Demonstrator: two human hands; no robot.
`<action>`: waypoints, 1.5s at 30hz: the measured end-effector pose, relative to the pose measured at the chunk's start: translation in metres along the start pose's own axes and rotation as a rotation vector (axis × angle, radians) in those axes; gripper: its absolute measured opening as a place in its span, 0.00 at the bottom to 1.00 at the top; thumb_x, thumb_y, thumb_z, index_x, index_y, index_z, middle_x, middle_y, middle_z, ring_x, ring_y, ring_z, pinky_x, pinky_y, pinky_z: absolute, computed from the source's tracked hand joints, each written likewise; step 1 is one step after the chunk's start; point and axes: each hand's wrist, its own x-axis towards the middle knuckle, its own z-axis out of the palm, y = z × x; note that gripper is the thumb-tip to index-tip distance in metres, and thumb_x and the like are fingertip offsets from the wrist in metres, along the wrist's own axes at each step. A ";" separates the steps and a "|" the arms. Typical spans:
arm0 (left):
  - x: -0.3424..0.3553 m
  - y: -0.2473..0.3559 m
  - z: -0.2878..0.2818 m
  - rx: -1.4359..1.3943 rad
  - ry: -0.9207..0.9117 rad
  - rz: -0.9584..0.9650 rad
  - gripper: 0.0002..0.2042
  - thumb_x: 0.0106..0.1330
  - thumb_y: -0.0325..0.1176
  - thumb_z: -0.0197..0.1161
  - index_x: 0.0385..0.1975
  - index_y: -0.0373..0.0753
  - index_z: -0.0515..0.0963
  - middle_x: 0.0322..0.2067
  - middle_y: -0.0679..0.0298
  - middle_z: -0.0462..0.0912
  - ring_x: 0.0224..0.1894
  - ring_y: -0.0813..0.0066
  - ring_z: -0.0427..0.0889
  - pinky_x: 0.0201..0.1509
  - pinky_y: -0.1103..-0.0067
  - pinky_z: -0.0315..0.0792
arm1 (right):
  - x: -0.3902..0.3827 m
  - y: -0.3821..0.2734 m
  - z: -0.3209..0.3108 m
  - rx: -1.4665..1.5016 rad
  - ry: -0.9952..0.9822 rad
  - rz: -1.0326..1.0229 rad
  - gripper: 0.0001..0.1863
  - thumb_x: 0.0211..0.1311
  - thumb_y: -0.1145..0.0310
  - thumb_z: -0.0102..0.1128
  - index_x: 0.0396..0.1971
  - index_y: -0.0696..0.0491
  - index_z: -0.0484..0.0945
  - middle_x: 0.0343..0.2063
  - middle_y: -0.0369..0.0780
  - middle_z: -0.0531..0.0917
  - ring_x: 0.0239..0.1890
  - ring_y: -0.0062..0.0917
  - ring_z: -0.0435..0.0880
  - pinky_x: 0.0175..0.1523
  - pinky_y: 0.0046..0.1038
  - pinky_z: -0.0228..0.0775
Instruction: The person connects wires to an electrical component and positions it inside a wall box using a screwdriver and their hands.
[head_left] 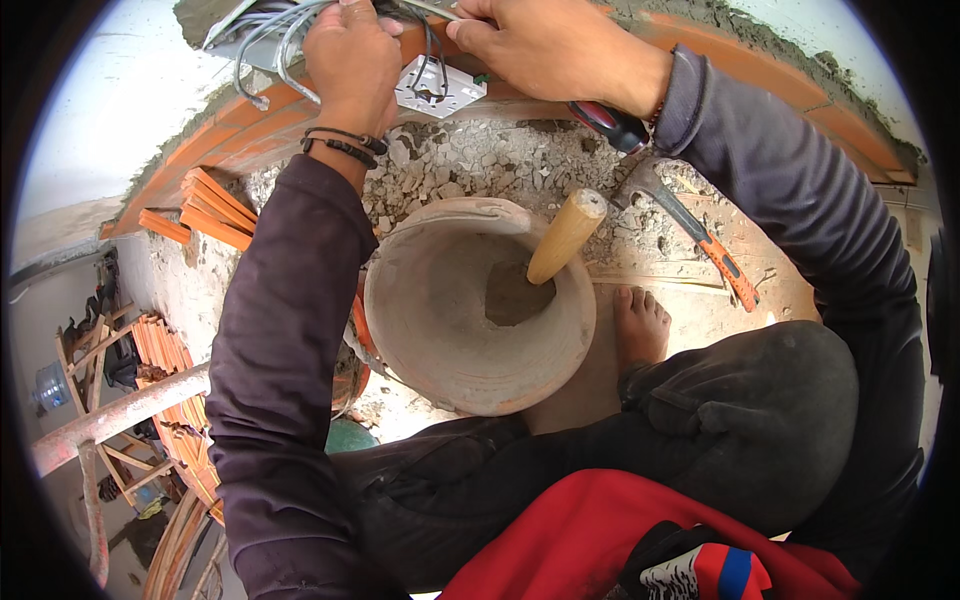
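At the top of the head view, my left hand [352, 60] is closed on a bundle of grey cables [262, 28] at a brick ledge. Its fingertips are partly cut off by the frame. To its right, my right hand [545, 50] pinches a thin pale cable [428, 9] between thumb and fingers. Below and between the hands sits a white perforated plate [440, 86] with dark wires looped over it. A red and black tool handle [612, 127] sticks out beneath my right wrist; whether the hand touches it is hidden.
A mortar-stained bucket [480, 372] stands below my hands, with a wooden handle [567, 236] leaning inside it. An orange-handled hammer [697, 225] lies right of it. Rubble [470, 160] lines the ledge. Orange bricks [212, 210] and a stained pipe [125, 415] are at left.
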 end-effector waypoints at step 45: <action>0.010 -0.015 -0.043 0.063 -0.277 0.127 0.09 0.76 0.24 0.53 0.51 0.30 0.71 0.47 0.61 0.81 0.48 0.76 0.78 0.56 0.76 0.72 | 0.008 -0.003 0.019 -0.036 -0.069 -0.076 0.10 0.57 0.68 0.59 0.21 0.56 0.85 0.21 0.41 0.85 0.24 0.31 0.85 0.31 0.34 0.76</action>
